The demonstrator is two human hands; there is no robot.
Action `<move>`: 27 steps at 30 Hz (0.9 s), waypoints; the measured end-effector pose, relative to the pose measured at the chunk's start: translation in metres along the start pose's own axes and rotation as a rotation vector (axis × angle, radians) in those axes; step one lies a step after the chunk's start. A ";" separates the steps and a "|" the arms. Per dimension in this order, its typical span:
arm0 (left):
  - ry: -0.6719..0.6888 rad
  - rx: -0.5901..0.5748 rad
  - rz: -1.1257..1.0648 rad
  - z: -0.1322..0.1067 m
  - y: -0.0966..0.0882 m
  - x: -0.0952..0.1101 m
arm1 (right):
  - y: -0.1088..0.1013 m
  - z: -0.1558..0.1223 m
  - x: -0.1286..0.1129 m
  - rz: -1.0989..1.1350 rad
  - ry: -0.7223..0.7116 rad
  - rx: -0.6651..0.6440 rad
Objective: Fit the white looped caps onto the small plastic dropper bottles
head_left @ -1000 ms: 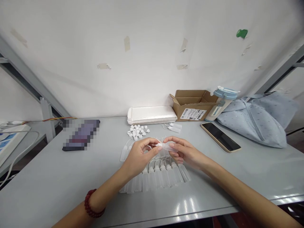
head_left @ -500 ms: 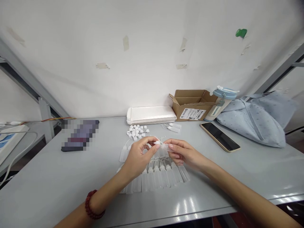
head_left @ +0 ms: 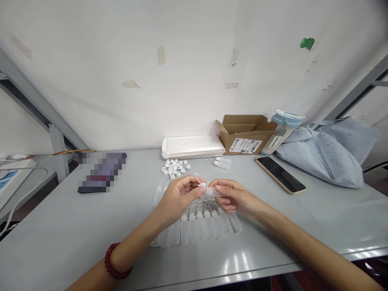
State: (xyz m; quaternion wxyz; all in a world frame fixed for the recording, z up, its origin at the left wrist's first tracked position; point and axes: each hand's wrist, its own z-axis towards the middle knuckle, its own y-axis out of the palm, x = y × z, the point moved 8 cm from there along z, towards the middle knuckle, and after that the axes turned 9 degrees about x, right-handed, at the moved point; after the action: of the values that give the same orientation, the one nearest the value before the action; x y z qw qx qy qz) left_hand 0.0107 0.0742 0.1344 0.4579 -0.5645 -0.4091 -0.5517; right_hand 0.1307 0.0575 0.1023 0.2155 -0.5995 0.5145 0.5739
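Between my hands is a small translucent plastic bottle point(head_left: 213, 192), tilted sideways with its neck to the left. My right hand point(head_left: 238, 197) is closed around the bottle's body. At the neck, the thumb and fingers of my left hand point(head_left: 178, 199) pinch a white cap point(head_left: 202, 184); a thin white strap curls up beside it. Below, a row of similar bottles point(head_left: 200, 228) with caps and looped straps lies on the grey table. Another row lies behind them, partly hidden by my hands. Loose white caps point(head_left: 174, 167) are heaped just beyond my left hand.
Behind the caps lies a stack of flat white packages point(head_left: 194, 146). An open cardboard box point(head_left: 245, 137), a blue-lidded drinking cup point(head_left: 277, 133) and a light blue bag point(head_left: 324, 153) stand at the back right. A phone point(head_left: 281, 174) lies in front. Two small bottles point(head_left: 222, 163) lie by the box.
My left fingers have shifted slightly around the cap, and a thin strap now sticks up above them. The right hand has barely moved with the bottle.
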 end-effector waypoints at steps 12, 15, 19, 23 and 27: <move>0.107 -0.055 0.101 -0.004 0.007 0.001 | 0.002 -0.002 -0.009 -0.163 -0.099 0.062; 0.194 -0.043 0.238 -0.006 0.009 0.004 | -0.001 -0.004 -0.010 -0.269 -0.121 0.108; 0.291 0.004 0.286 -0.009 0.009 0.010 | -0.003 -0.004 -0.009 -0.304 -0.095 0.134; 0.156 -0.033 0.126 -0.007 0.011 0.004 | -0.002 -0.004 -0.009 -0.281 -0.097 0.144; -0.007 -0.048 0.000 -0.003 0.010 -0.002 | 0.001 -0.005 -0.011 -0.273 -0.132 0.133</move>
State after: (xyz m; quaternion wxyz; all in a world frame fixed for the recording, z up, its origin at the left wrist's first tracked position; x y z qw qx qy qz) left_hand 0.0198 0.0684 0.1311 0.4427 -0.5775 -0.3972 -0.5593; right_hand 0.1340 0.0567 0.1138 0.3640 -0.6093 0.4500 0.5420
